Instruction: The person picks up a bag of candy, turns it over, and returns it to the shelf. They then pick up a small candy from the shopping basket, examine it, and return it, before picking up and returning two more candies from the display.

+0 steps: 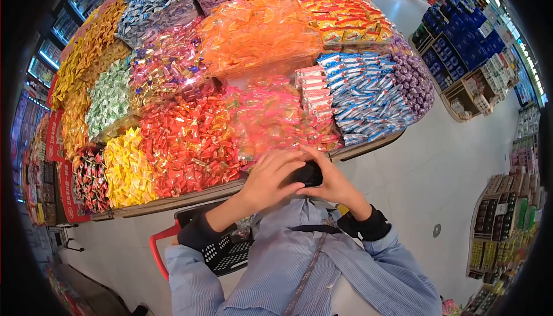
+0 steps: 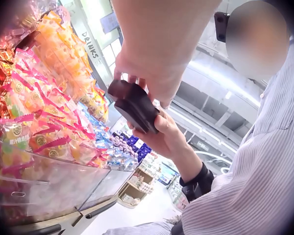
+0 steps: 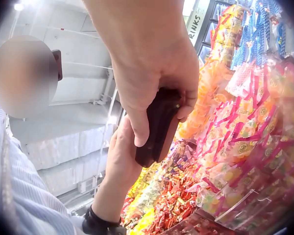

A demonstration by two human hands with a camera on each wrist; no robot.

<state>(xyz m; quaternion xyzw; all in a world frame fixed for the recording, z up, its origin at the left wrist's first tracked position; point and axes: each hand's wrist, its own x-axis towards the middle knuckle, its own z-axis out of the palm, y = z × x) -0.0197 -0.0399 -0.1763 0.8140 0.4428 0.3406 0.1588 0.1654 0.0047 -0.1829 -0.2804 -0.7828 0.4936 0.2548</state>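
Both hands hold one small dark object in front of the body, near the edge of a candy display. The left hand has its fingers curled over one side of it, and the right hand grips the other side between thumb and fingers. In the left wrist view the dark object looks like a smooth black case, with the right hand around its lower part. The right wrist view shows the right thumb lying along the dark object, with the left hand behind it. What the object is, I cannot tell.
Bins of wrapped candy fill the slanted display, whose wooden edge runs just beyond the hands. A black basket with a red handle is below the left forearm. Stocked shelves stand at the right, across a grey floor.
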